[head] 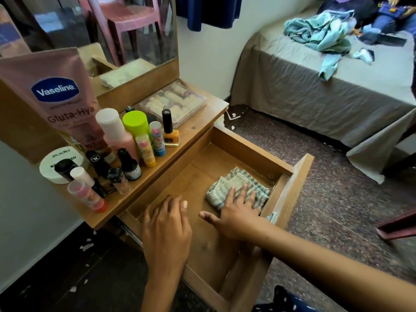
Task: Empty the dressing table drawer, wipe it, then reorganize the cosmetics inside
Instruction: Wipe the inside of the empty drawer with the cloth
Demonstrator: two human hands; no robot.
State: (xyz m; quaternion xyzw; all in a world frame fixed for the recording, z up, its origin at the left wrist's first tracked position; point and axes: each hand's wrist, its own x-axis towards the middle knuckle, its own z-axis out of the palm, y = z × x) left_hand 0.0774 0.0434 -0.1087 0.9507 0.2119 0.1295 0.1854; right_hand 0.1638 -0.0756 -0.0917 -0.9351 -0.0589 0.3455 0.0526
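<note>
**Wiping the emptied drawer, far right corner first**

My right hand [238, 210] lies flat on the folded striped cloth [236, 188], fingers spread and straight, thumb out to the side, pressing it onto the floor of the drawer [198, 176]. The cloth sits in the drawer's far right corner, close to the front panel. My left hand [166, 230] rests with loosely curled fingers on the drawer's left edge, holding nothing, and I judge it is steadying the drawer.

To do this well I should keep the palm low and the pressure even, drag the cloth along each wall so dust does not stay packed in the corners, and work toward the near end. I should keep the left hand bracing so the drawer does not slide on its runner.

The drawer holds nothing but the cloth. The cosmetics stand crowded on the dressing table top [202, 122] along its left and front edge: a pink Vaseline tube [58, 97], a green-capped bottle [136, 124], an orange nail polish [170, 131], small lip balms and dark bottles, with a clear plastic box [173, 102] at the far corner below the mirror [90, 25]. Beyond, a bed [315, 91] with crumpled clothes and a speckled floor [326, 188]
</note>
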